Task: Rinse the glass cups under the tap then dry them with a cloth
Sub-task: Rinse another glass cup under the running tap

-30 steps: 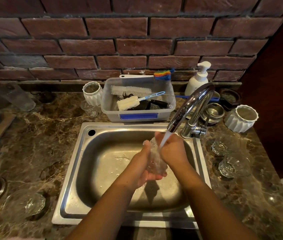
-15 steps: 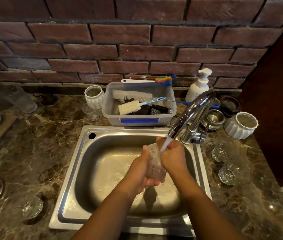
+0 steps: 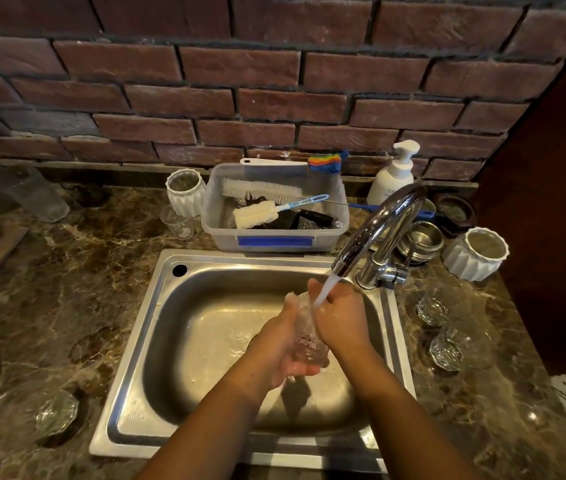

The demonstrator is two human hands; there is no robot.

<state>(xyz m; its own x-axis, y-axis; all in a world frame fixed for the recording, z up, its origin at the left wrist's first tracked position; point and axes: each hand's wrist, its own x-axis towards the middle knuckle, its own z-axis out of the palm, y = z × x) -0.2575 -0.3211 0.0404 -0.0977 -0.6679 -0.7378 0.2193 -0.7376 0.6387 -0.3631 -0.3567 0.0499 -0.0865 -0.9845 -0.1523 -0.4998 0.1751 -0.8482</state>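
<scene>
glass cup [image 3: 305, 336] clasped between left hand [image 3: 279, 351] and, seemingly, right hand [image 3: 338, 318].

One head-worn view, close above the sink [image 3: 240, 257], looks forward and down; it faces the far brick wall [image 3: 274, 98]; tap [image 3: 378, 223] right of centre; countertop [image 3: 67, 289] reaches left and right edges.

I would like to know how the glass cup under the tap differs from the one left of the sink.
The cup under the tap is gripped by the left hand and right hand over the sink; the cup left of the sink rests untouched on the counter. Water runs over the first, not the second. Both are clear, textured glass.
</scene>
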